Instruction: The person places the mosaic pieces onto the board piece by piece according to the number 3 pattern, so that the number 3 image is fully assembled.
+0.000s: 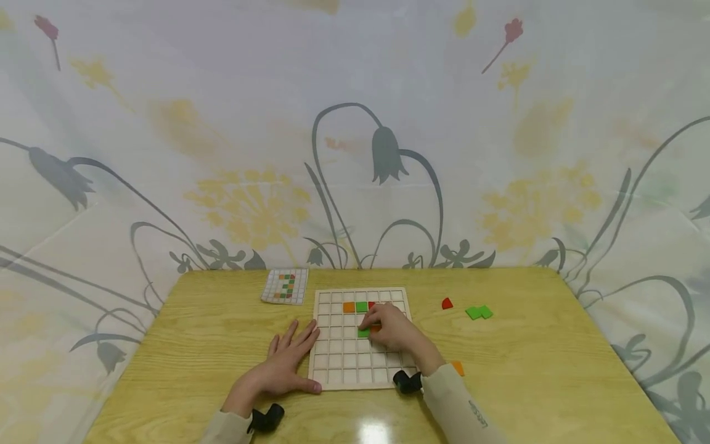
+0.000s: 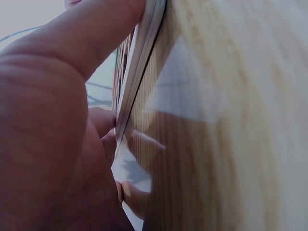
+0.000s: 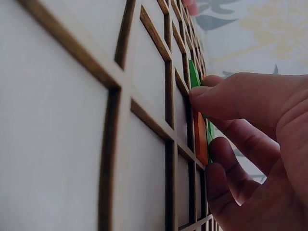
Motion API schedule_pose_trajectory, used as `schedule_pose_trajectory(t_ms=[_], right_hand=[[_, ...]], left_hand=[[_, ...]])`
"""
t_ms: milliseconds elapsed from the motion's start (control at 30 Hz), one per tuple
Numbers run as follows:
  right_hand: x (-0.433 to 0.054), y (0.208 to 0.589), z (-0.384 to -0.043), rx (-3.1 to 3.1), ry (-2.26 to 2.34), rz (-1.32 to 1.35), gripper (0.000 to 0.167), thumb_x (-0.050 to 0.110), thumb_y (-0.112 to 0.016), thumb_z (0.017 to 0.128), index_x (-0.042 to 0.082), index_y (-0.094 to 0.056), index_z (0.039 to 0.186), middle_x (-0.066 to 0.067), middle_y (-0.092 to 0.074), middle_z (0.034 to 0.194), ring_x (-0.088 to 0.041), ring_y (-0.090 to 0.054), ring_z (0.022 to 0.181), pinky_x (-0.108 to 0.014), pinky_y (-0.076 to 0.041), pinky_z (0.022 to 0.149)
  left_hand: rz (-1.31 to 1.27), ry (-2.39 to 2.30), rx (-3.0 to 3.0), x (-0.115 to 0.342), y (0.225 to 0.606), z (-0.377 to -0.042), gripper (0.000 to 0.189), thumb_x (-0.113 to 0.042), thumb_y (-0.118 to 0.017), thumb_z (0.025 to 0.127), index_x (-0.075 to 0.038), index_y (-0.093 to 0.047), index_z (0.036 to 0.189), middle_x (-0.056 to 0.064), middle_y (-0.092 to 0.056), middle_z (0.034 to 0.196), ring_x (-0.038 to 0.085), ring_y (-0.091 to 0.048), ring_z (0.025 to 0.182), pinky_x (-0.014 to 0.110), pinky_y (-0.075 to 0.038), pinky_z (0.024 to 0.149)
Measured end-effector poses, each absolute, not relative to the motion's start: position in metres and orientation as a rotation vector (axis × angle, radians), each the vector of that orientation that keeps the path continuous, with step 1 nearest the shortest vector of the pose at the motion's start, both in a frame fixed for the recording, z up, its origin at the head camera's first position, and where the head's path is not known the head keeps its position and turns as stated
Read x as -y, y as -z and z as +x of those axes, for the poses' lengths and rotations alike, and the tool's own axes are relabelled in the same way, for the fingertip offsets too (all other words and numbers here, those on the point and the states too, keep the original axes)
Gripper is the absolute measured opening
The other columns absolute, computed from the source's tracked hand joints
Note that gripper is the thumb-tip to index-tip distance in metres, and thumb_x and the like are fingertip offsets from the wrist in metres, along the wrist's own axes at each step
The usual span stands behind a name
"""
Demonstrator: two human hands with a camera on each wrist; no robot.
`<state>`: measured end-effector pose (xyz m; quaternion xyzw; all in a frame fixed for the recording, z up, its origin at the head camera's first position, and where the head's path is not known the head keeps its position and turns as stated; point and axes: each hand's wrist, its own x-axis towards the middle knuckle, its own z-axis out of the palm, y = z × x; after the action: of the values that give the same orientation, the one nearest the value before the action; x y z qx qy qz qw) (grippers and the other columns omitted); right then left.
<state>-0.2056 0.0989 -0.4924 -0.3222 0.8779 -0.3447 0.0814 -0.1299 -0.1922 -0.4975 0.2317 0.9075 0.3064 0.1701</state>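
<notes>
A light wooden grid board (image 1: pixel 334 361) lies on the table. My left hand (image 1: pixel 283 367) is spread along its left edge, with thumb at the lower corner and fingertips by the side. In the left wrist view the thumb (image 2: pixel 101 33) presses on the board's edge. My right hand (image 1: pixel 396 330) is over the board and pinches a green square tile (image 1: pixel 363 333) at a middle cell. The right wrist view shows the thumb against this tile (image 3: pixel 194 72), beside an orange tile (image 3: pixel 201 139). In the upper row are an orange tile (image 1: pixel 349 307), a green tile (image 1: pixel 362 306) and a partly hidden red piece (image 1: pixel 371 305).
Behind the board's left corner lies a printed pattern card (image 1: pixel 270 290) with coloured squares. To the right are a red quarter-round piece (image 1: pixel 447 303) and green tiles (image 1: pixel 474 312). An orange piece (image 1: pixel 457 368) shows beside the right sleeve. A patterned curtain (image 1: pixel 355 203) hangs behind the table.
</notes>
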Motion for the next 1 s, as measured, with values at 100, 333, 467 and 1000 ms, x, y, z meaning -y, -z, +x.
schedule_pose_trajectory(t_ms=[100,333,467,1000], right_hand=[[-0.0996,0.4918,-0.203,-2.613,1.037,-0.972,0.022,-0.007,-0.068,0.085,0.005,-0.08,0.098,0.0,-0.065,0.105,-0.03,-0.057,0.105,-0.049,-0.045,0.096],[-0.0991,0.4933,-0.2042,-2.638,1.062,-0.991,0.022,-0.006,-0.065,0.087,0.005,-0.08,0.098,-0.001,-0.064,0.103,-0.029,-0.057,0.105,-0.05,-0.042,0.099],[-0.0979,0.4939,-0.2025,-2.642,1.062,-0.978,0.02,-0.004,-0.066,0.089,0.006,-0.08,0.099,0.0,-0.064,0.104,-0.028,-0.057,0.105,-0.051,-0.042,0.099],[-0.1005,0.4931,-0.2018,-2.662,1.118,-0.901,0.022,-0.002,-0.068,0.089,0.009,-0.079,0.104,0.0,-0.067,0.105,-0.022,-0.06,0.097,-0.038,-0.05,0.083]], left_hand=[[0.648,-0.853,-2.57,0.1916,0.4978,-0.1292,0.11,-0.056,-0.075,0.081,-0.01,-0.016,0.161,0.006,-0.002,0.167,0.039,0.015,0.149,0.07,0.009,0.108],[0.657,-0.855,-2.58,0.1918,0.4963,-0.1299,0.109,-0.056,-0.075,0.081,-0.009,-0.016,0.161,0.006,-0.002,0.167,0.039,0.014,0.149,0.07,0.009,0.109],[0.655,-0.864,-2.569,0.1922,0.4958,-0.1288,0.109,-0.055,-0.075,0.081,-0.008,-0.016,0.16,0.007,-0.003,0.167,0.04,0.015,0.149,0.071,0.009,0.108],[0.642,-0.87,-2.564,0.193,0.4964,-0.1283,0.109,-0.055,-0.075,0.082,-0.01,-0.016,0.161,0.006,-0.002,0.167,0.038,0.015,0.149,0.069,0.01,0.109]])
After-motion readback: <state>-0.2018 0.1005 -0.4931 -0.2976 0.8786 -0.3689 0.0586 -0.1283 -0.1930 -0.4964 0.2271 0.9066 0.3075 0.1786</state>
